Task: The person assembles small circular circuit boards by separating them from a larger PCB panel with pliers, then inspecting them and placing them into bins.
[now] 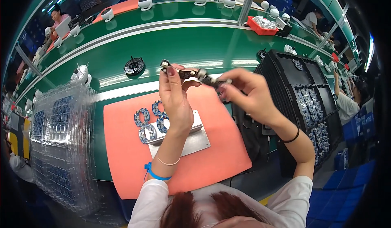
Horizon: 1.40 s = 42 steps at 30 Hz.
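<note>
Dark board strip (209, 80) up above coral mat (228, 154), between both hands. Pinched at L end by L hand (178, 108), thumb on top; at R end by R hand (250, 93), fingers nearly closed. Poss. bent/cracked if twisted unevenly; poss. dropped onto blue ring boards (137, 116) w/ loose pinch. Hard to see: R contact, blurred; L fingers, partly behind strip.

No legible lettering, numbers or signs noted on held dark part (208, 79), blue circuit boards (142, 124), black trays (282, 66) or counter (179, 36) (any fine print too small to read).
</note>
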Tool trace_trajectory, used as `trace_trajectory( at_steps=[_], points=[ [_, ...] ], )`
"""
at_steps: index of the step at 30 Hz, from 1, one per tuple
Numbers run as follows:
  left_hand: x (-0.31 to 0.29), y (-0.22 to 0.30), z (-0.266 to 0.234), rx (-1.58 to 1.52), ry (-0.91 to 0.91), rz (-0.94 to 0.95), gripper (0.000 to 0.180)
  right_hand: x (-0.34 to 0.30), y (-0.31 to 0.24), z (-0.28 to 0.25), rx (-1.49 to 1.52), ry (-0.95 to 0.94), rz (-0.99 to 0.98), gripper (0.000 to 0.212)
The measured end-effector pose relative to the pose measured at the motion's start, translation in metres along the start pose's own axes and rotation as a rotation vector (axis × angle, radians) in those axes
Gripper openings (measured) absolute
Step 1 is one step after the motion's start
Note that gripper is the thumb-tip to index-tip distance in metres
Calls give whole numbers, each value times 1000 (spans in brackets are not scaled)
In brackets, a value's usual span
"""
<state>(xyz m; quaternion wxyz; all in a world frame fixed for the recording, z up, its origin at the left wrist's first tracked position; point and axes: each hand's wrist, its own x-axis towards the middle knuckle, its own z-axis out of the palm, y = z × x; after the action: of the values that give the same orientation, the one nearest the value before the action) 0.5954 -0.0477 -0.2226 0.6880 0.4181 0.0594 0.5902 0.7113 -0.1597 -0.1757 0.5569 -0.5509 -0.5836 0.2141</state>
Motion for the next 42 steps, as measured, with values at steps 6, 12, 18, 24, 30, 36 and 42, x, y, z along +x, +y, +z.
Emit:
trace_trajectory(
  at_steps=[6,12,18,24,30,36,42],
  points=[
    [-15,-7,19,129,-264,-8,24,0,-8,-23,23,114,-20,19],
    [-35,-19,29,12,-297,-91,27,-12,-9,-25,-96,60,-55,15],
    [-38,-25,39,45,-333,-106,23,-23,-14,-45,-414,81,-149,14],
    [-42,-36,60,-56,-276,-222,23,-30,8,-53,-120,122,-46,22],
    [-46,-42,73,-35,-266,-285,25,-36,21,-62,66,177,-36,12],
    [-44,-61,78,108,-364,-300,32,-32,21,-97,-297,188,-157,18],
    [-26,-69,74,256,-383,-319,36,-6,46,-232,-543,394,5,24]
  ],
)
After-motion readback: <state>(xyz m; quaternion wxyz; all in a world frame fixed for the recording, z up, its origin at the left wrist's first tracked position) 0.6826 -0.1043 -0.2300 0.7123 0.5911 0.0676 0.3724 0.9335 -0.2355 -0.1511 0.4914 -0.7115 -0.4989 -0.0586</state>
